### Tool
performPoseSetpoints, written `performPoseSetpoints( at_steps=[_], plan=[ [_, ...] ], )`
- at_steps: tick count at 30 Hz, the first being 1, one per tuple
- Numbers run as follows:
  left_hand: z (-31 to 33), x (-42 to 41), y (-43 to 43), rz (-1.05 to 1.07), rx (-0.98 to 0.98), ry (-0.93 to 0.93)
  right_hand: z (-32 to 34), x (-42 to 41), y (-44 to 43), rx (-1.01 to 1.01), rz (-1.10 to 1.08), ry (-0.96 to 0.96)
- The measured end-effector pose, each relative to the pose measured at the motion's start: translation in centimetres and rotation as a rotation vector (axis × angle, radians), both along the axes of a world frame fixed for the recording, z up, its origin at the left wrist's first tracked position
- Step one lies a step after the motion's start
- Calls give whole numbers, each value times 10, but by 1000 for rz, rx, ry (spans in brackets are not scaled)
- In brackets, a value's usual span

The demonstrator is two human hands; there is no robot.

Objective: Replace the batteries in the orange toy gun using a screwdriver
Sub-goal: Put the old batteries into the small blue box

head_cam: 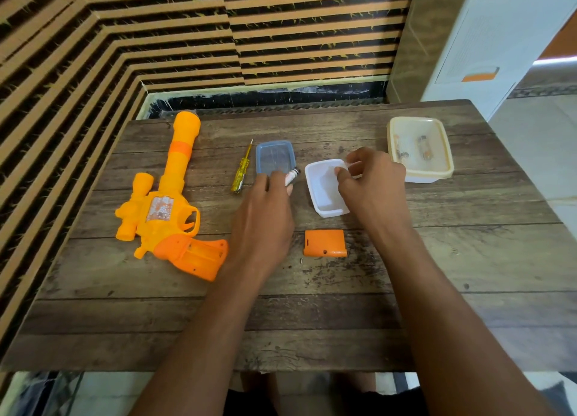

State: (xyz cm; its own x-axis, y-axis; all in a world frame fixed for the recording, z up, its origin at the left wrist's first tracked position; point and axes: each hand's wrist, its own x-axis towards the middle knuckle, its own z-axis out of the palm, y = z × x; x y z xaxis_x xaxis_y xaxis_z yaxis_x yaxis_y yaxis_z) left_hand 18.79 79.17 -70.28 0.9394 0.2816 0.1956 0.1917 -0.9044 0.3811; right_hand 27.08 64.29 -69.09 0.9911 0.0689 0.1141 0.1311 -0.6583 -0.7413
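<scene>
The orange toy gun (165, 197) lies on the left of the wooden table (281, 322), its handle battery bay open and empty. The orange battery cover (324, 243) lies near the middle, a tiny screw (301, 261) beside it. A yellow screwdriver (241, 172) lies between the gun and a blue lid (274, 156). My left hand (265, 215) holds batteries (292, 176) at its fingertips. My right hand (371, 181) pinches a thin bit of clear wrap (351, 165) over the white tub (324, 190).
A cream tub (420, 148) with small items inside, among them what looks like a battery, stands at the back right. A striped wall runs along the left and back. A white cabinet (499, 40) rises past the table's right corner.
</scene>
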Motion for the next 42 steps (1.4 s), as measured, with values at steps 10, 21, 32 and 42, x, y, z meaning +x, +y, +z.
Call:
performPoseSetpoints(
  at_steps=[10, 21, 32, 42],
  plan=[
    [8, 21, -46, -55, -68, -113, -3, 3, -9, 224, 11, 205],
    [9, 19, -50, -17, 21, 22, -8, 4, -17, 330, 30, 298],
    [17, 20, -51, 28, -123, -34, -9, 5, -16, 310, 28, 269],
    [13, 13, -44, 25, 53, 51, -10, 6, -15, 312, 18, 252]
  ],
)
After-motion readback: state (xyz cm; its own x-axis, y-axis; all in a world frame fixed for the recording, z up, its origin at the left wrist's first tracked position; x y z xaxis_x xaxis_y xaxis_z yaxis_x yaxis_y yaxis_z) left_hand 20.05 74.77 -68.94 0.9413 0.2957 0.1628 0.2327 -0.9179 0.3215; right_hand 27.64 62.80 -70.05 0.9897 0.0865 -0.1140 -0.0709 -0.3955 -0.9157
